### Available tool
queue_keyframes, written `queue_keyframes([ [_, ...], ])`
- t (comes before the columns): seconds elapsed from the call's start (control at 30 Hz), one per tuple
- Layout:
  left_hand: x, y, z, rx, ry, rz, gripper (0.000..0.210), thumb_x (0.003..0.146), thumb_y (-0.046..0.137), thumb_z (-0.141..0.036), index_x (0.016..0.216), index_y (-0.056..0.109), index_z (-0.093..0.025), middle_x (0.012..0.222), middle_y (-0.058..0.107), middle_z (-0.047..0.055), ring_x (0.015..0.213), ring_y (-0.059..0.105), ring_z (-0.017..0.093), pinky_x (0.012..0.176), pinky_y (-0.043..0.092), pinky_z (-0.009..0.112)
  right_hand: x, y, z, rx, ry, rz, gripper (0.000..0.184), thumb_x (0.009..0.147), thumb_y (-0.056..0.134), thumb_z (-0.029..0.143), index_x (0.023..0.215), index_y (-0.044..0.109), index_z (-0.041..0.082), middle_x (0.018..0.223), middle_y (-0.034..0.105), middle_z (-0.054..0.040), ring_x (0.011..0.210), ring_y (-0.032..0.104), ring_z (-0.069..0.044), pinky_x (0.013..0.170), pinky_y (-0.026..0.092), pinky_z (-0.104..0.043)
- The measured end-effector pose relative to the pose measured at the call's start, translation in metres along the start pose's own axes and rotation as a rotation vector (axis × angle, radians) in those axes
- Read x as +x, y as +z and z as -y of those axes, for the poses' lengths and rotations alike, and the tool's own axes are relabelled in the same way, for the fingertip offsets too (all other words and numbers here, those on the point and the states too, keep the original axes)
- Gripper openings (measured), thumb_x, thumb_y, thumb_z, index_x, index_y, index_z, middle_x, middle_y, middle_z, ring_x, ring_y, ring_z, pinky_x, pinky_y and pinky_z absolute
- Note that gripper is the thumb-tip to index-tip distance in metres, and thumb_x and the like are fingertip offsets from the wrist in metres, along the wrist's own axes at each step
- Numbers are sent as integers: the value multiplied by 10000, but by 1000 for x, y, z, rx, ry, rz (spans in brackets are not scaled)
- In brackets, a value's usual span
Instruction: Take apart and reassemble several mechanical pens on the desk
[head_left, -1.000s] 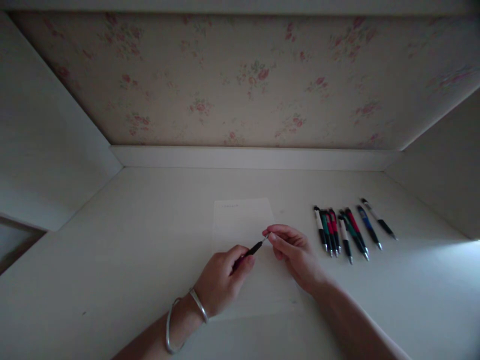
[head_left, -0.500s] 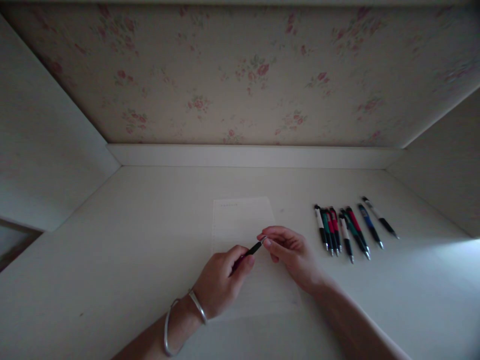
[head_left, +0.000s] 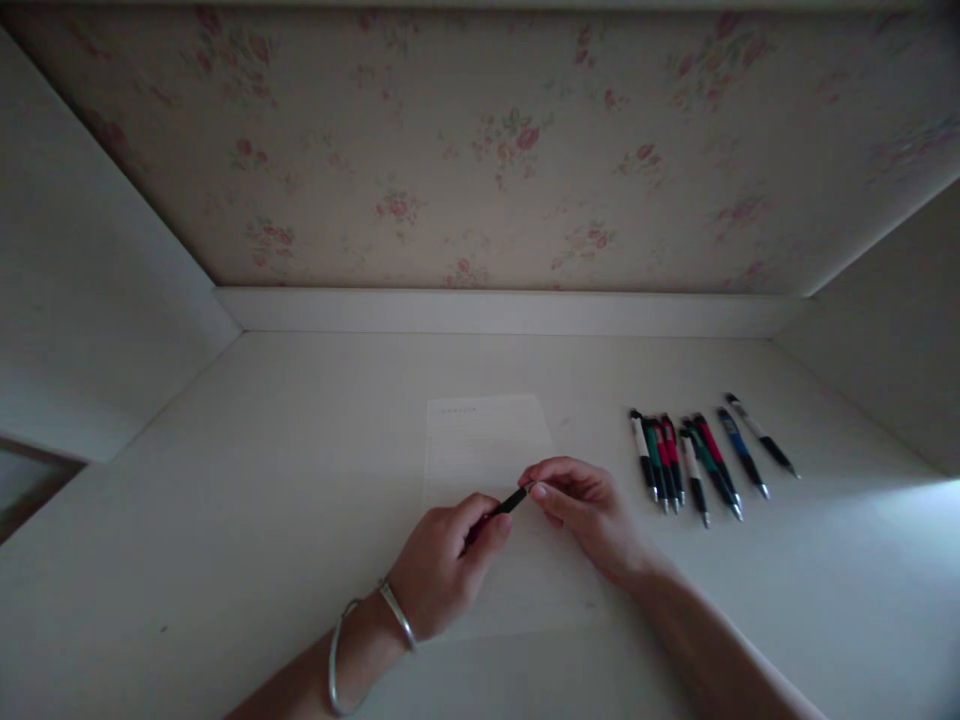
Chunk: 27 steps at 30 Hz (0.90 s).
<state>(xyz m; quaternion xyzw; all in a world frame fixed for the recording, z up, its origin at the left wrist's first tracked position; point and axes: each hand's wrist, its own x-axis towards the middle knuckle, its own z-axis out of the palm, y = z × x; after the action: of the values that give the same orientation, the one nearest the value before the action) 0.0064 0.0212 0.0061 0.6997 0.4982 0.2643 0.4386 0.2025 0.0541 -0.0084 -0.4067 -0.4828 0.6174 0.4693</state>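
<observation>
My left hand [head_left: 454, 560] is closed around the barrel of a pen [head_left: 512, 501] with a black grip and a bit of dark red showing. The pen slants up to the right. My right hand [head_left: 581, 510] pinches its tip end between thumb and fingertips, hiding the very tip. Both hands are over a lined sheet of paper [head_left: 484, 440] lying on the white desk, with a short line of small marks at its top left.
Several pens [head_left: 694, 460] in white, green, red and blue with black grips lie in a loose row on the desk [head_left: 300, 450] to the right. A low ledge [head_left: 510, 312] and floral wallpaper [head_left: 480, 200] stand behind. Side panels [head_left: 90, 250] flank the desk.
Almost nothing differs. My right fingertips have shifted slightly at the pen's tip end, and both hands keep hold of the pen.
</observation>
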Motion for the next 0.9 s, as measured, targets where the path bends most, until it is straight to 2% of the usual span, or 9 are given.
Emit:
queue_keyframes([
  [0.3,-1,1,1,38,11,-3,373,982,433,-471,877,623,-168,580,442,-55,521,420,108,513,277,243,1,1,1,-40,11,8,203,767,792,392,807,736,201,671,626,12,529,461,-78,489,385,-208],
  [0.47,-1,0,0,31,7,-2,370,982,432,-468,922,642,-169,596,476,-48,532,440,112,526,296,245,-1,1,1,27,-6,13,169,760,804,347,821,739,204,849,731,-39,576,525,-93,524,450,-225],
  [0.63,-1,1,0,36,14,-2,363,981,433,-465,910,635,-171,601,490,-44,540,452,117,538,304,245,-1,0,-3,95,10,17,262,762,809,315,999,727,239,875,768,-51,591,584,-116,504,472,-229],
  [0.77,0,2,1,40,10,-9,363,984,428,-464,891,624,-173,597,477,-46,537,445,116,535,296,245,1,2,-6,51,13,-50,241,710,843,342,888,738,218,824,770,-55,600,609,-129,479,465,-220],
  [0.9,-1,3,3,50,20,1,351,986,429,-453,899,627,-175,591,472,-46,528,440,115,529,286,247,1,6,-4,13,17,-83,266,663,868,365,829,733,206,651,699,-5,516,542,-97,461,432,-208],
])
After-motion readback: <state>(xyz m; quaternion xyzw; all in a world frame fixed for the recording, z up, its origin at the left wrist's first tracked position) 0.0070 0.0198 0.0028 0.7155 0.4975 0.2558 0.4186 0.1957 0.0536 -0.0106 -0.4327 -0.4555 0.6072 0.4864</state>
